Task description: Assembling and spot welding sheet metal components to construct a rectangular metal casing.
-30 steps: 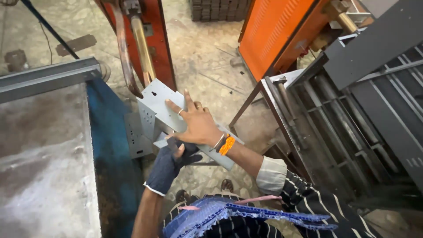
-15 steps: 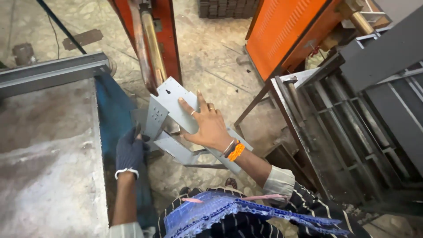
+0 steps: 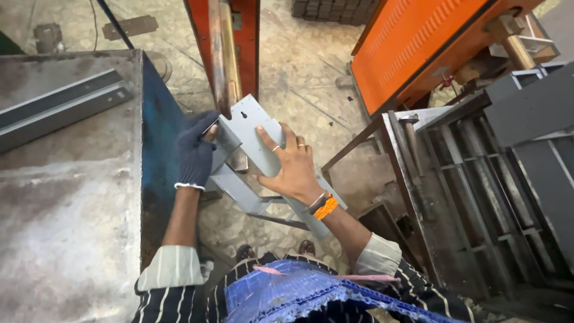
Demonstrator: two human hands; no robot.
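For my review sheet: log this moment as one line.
left hand: gloved, gripping grey metal bracket edge | right hand: bare, flat on bracket | steel table at left

There is one camera, and it sits on the person's head. It looks almost straight down, past the chest and both arms, to the floor [image 3: 299, 66]. It is close: the left hand [image 3: 194, 152] and the right hand [image 3: 293, 170] fill the middle of the view (the grey metal piece [image 3: 254, 128] lies between them). The grey desk [image 3: 66, 209] takes the left side. An orange machine [image 3: 412, 48] and a metal rack [image 3: 478, 179] take the right. No second view shares the scene.
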